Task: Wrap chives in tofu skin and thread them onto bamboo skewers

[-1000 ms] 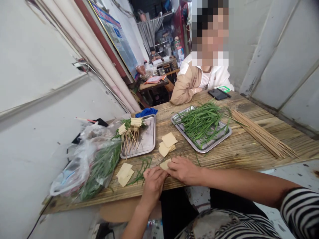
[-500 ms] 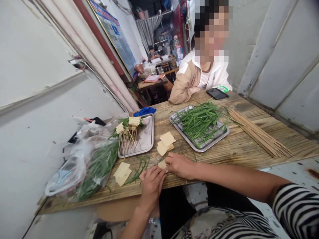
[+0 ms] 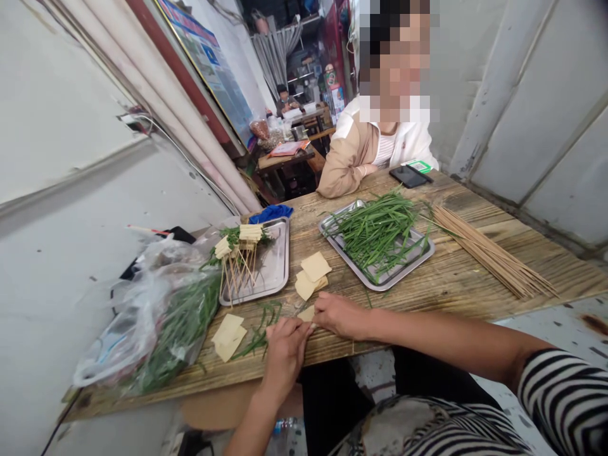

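At the table's near edge, my left hand (image 3: 286, 345) and my right hand (image 3: 342, 316) meet over a small pale tofu sheet (image 3: 308, 313). Both hands have their fingers closed on its near side, and they hide most of it. Whether something is rolled inside cannot be seen. Left of my left hand lie loose green chive stalks (image 3: 261, 332), beside a few square tofu sheets (image 3: 228, 337). Farther up the table, beyond my fingers, is another small stack of tofu sheets (image 3: 313, 272).
A metal tray (image 3: 281, 266) holds skewered tofu rolls (image 3: 250, 233). The right tray (image 3: 403, 273) carries a heap of chives (image 3: 377, 231). Bamboo skewers (image 3: 494, 253) lie at the right, and bagged greens (image 3: 185, 323) at the left. A person (image 3: 354, 149) sits opposite, near a phone (image 3: 410, 177).
The view has shifted slightly, so the table's things sit a little farther left. My hands stay together at the tofu sheet, with only small finger movement.
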`<control>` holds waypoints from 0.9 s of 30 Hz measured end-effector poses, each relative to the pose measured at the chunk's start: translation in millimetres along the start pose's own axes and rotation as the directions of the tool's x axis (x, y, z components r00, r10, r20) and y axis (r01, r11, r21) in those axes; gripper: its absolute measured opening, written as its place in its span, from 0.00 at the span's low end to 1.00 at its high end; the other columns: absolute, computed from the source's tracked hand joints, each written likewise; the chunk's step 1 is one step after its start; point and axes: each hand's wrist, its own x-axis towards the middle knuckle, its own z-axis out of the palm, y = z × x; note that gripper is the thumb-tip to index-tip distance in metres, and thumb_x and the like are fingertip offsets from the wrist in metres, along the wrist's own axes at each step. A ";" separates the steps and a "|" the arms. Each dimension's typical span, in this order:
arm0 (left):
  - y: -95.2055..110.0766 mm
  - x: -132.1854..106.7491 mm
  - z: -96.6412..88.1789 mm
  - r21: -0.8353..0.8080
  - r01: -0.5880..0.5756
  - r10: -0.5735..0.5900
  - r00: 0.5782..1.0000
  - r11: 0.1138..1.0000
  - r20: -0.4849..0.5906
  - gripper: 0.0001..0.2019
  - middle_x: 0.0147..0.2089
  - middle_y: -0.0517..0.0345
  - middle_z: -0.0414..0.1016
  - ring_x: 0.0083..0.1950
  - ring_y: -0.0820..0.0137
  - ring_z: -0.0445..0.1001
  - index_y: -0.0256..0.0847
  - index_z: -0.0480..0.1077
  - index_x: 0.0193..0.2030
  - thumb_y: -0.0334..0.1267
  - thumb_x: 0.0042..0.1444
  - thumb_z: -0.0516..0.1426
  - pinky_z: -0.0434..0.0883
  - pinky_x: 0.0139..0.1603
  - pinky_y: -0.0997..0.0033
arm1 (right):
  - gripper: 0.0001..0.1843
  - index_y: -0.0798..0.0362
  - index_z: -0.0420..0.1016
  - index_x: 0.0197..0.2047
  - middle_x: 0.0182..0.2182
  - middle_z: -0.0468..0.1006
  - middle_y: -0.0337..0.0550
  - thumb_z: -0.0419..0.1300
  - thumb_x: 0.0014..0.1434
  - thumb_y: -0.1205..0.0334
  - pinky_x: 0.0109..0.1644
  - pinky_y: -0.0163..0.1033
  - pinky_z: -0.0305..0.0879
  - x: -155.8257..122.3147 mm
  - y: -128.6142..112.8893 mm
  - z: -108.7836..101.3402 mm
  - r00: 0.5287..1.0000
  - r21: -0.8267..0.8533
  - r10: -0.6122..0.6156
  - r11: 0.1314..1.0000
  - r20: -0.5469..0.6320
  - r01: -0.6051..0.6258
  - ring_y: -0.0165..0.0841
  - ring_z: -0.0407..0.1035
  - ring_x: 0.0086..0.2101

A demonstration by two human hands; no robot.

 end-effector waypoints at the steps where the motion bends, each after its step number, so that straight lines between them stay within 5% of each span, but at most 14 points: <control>1: -0.5 0.3 -0.3 -0.004 0.000 0.000 1.000 1.000 0.004 0.09 0.32 0.57 0.73 0.36 0.70 0.67 0.42 0.74 0.38 0.35 0.61 0.52 0.57 0.36 0.68 | 0.15 0.57 0.74 0.31 0.30 0.70 0.44 0.51 0.64 0.61 0.32 0.35 0.51 0.8 1.1 1.0 1.000 0.011 -0.015 1.000 -0.008 0.015 0.32 0.59 0.34; 10: -6.4 -5.0 5.8 -0.151 0.022 -0.030 0.998 0.988 -0.050 0.09 0.33 0.56 0.73 0.36 0.70 0.67 0.42 0.74 0.42 0.34 0.60 0.53 0.65 0.37 0.68 | 0.14 0.57 0.74 0.31 0.31 0.70 0.45 0.51 0.64 0.63 0.36 0.38 0.53 0.2 1.7 -6.8 0.993 -0.074 -0.111 0.991 0.045 0.115 0.35 0.59 0.36; 19: -8.7 -11.1 9.5 -0.258 0.131 -0.157 0.984 0.957 -0.084 0.10 0.37 0.55 0.74 0.39 0.70 0.72 0.43 0.76 0.42 0.36 0.60 0.53 0.71 0.39 0.70 | 0.16 0.56 0.72 0.31 0.34 0.69 0.45 0.48 0.66 0.61 0.36 0.39 0.51 -4.4 1.2 0.4 0.998 -0.088 -0.058 0.994 -0.003 0.058 0.35 0.58 0.38; 27: -6.4 -27.4 9.4 0.200 -0.029 0.059 0.988 0.979 -0.144 0.15 0.50 0.52 0.75 0.53 0.60 0.68 0.48 0.71 0.52 0.34 0.61 0.51 0.61 0.49 0.60 | 0.12 0.56 0.71 0.30 0.34 0.68 0.44 0.52 0.63 0.63 0.37 0.39 0.53 0.1 4.4 5.8 0.994 -0.096 -0.106 0.990 0.027 0.108 0.36 0.58 0.38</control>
